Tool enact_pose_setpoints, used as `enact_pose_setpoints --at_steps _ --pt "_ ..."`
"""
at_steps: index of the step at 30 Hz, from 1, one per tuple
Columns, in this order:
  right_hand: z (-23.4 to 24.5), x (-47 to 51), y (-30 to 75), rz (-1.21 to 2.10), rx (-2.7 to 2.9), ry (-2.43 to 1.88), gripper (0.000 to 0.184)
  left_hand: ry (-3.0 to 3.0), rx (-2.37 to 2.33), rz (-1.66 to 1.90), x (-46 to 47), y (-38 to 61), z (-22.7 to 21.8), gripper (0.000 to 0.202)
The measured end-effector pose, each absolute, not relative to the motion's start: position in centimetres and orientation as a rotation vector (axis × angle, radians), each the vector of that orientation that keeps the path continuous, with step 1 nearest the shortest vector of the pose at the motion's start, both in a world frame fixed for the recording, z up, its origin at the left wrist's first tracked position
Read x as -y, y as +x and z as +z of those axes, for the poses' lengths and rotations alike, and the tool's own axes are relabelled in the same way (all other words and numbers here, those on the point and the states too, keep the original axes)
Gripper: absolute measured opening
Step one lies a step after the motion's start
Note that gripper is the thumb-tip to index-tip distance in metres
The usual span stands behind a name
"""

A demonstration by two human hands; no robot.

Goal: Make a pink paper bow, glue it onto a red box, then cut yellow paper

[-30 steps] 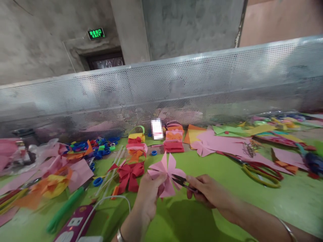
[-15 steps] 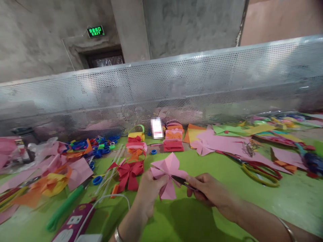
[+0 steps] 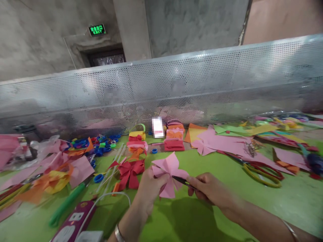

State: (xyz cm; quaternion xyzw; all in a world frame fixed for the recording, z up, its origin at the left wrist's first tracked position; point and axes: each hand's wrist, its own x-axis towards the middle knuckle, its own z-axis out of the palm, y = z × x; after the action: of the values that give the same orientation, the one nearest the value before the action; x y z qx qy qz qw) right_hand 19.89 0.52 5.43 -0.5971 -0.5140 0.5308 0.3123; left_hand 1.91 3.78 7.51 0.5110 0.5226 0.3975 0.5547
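My left hand [image 3: 148,188] pinches a pink folded paper bow [image 3: 168,171] and holds it up over the green table [image 3: 202,215]. In my right hand [image 3: 209,190] is a small pair of black snips [image 3: 182,181], fingers closed round the handles, the blades touching the bow's right side near its middle. A red paper bow [image 3: 130,169] lies on the table just left of my left hand.
Finished paper bows and small bags [image 3: 174,139] stand by a perforated metal barrier [image 3: 176,90]. Pink sheets [image 3: 227,143] and yellow-handled scissors [image 3: 262,173] lie at right. A power strip [image 3: 73,223], green tool [image 3: 68,203], blue rings [image 3: 98,146] and paper scraps lie at left.
The pink bow has turned in my left hand and its upper flaps have spread; the snips stay at its right side. Both hands shifted only slightly.
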Motion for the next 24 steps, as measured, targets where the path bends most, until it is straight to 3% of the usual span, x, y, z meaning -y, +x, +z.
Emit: enact_pose_setpoints --at_steps 24 --pt "5.25 -0.37 19.66 1.432 1.339 -1.527 0.052 1.246 -1.246 0.877 -3.78 1.68 7.60 0.022"
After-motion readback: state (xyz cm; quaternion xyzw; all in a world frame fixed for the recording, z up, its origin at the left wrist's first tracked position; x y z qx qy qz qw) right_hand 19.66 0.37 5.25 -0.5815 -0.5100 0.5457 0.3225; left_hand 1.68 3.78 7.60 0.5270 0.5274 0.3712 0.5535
